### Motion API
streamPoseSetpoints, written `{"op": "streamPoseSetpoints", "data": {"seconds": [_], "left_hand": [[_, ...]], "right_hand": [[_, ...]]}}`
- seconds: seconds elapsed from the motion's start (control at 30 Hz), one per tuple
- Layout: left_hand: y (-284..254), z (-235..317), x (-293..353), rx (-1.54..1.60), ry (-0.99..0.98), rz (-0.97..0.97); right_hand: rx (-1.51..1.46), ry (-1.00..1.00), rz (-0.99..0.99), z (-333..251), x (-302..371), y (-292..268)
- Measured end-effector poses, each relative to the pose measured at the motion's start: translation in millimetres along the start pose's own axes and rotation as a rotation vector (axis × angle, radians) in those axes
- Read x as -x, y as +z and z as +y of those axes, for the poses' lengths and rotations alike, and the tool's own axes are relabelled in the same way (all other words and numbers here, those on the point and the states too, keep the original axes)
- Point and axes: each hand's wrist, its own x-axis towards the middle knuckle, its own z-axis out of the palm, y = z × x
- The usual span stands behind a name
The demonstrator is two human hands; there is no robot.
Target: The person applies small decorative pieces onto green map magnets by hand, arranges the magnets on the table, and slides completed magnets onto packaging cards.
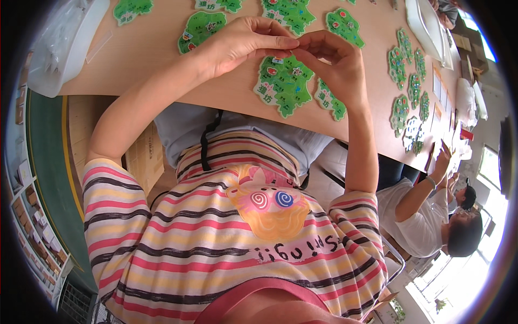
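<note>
Inside the edge of the worktop [143, 67], left hand [237, 46] and right hand [340, 62] fingers are pinched narrow, contents hidden; room is seen between green cutouts [194, 31] and cut-off bin [67, 54]

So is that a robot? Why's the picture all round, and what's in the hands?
No robot here: those are a person's own bare hands, the left hand and the right hand. There is just one picture, from a camera worn on the head and looking down, so you see the striped shirt too. Its very wide fisheye lens bends straight edges near the rim. On the tan table lie flat green pieces with little pictures, and a whitish plastic bin is at the left. The fingers of both hands meet over the table, perhaps pinching something tiny, but I can't tell what.
</note>
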Motion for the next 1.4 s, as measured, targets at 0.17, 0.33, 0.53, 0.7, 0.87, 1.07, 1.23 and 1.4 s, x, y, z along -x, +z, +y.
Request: {"op": "streamPoseSetpoints", "data": {"seconds": [0.17, 0.33, 0.53, 0.7, 0.87, 1.07, 1.23, 1.4], "left_hand": [[-13, 14, 16, -0.086, 0.122, 0.038], [-42, 30, 35, -0.114, 0.121, 0.117], [-53, 42, 25, 0.189, 0.125, 0.159], [-82, 48, 38, 0.238, 0.194, 0.186], [-120, 34, 61, 0.243, 0.267, 0.282], [-131, 36, 77, 0.295, 0.236, 0.371], [-116, 43, 63, 0.081, 0.264, 0.295], [-71, 60, 34, 0.038, 0.267, 0.101]], "right_hand": [[0.153, 0.081, -0.092, 15, 4, -9], [0.341, -0.121, 0.003, 1, -9, -12], [0.277, -0.302, -0.077, -63, -65, 29], [0.177, -0.174, -0.174, -79, -92, 51], [0.009, -0.219, -0.327, -28, -116, 78], [0.361, -0.297, -0.374, -21, -119, 94], [0.244, -0.277, -0.185, -64, -123, 65], [0.299, -0.469, -0.091, -54, -110, 53]]}}
